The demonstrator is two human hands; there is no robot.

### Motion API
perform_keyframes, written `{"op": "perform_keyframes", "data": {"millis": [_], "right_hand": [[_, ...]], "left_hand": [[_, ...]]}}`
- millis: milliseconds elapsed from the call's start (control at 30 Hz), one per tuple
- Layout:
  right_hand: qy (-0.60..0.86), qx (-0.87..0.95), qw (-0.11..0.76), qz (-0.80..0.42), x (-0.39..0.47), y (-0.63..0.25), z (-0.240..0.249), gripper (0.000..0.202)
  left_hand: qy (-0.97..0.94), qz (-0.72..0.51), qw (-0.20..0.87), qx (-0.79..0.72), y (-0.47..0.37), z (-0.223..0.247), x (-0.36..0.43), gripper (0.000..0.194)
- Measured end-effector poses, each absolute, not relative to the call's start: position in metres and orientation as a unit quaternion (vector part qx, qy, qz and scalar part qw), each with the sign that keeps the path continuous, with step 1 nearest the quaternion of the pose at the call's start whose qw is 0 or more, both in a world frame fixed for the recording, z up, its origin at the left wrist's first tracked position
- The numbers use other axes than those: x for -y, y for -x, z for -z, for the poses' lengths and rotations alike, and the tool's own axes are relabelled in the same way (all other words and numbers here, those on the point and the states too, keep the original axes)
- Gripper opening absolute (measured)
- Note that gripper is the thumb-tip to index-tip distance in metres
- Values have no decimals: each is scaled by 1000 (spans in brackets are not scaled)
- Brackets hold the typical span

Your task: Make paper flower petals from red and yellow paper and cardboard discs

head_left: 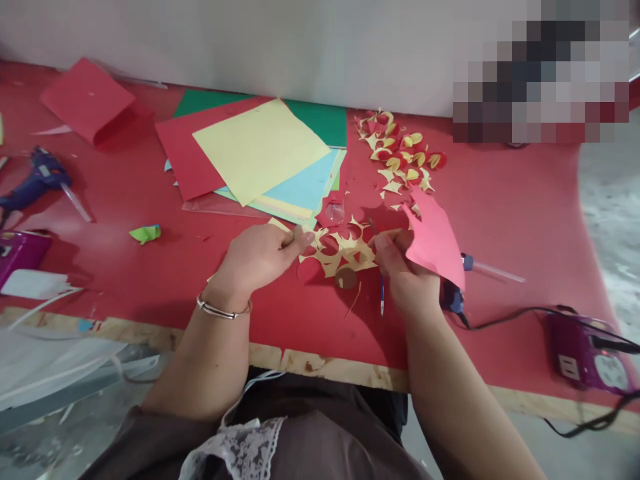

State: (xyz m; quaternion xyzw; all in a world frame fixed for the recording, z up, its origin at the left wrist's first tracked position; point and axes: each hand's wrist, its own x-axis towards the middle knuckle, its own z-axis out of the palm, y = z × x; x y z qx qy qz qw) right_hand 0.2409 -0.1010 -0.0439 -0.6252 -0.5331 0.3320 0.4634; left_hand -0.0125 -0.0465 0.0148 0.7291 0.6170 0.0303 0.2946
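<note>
My left hand, with a bracelet at its wrist, has thumb and fingers closed at the left end of pale yellow paper scraps with round cut-outs. A bit of yellow paper shows at its fingertips. On the right, my right hand is closed, with a pink paper sheet with a jagged edge against it. Its fingertips are partly hidden, near the scraps' right end. Below the scraps lies a brown disc. A thin blue pen-like stick lies by my right hand.
Stacked coloured sheets lie behind my hands. Red and yellow paper pieces are heaped at the back right. A glue gun and crumpled green paper are left. Another glue gun, with cable, and a purple power strip are right.
</note>
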Motion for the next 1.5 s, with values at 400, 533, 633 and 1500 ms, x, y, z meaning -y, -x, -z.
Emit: {"op": "perform_keyframes", "data": {"millis": [400,533,633,1500], "right_hand": [[645,542,423,-333,96,-229,45,35],[637,581,412,-295,95,-230,37,25],[628,594,401,-304,92,-229,34,18],[703,595,337,-197,110,-247,17,37]], "left_hand": [[-751,-247,377,-482,-58,-53,66,37],[-824,-180,265,-466,-81,-56,55,40],[-882,-87,148,-439,-94,-64,48,28],[-372,-565,436,-593,30,16,-34,24]]}}
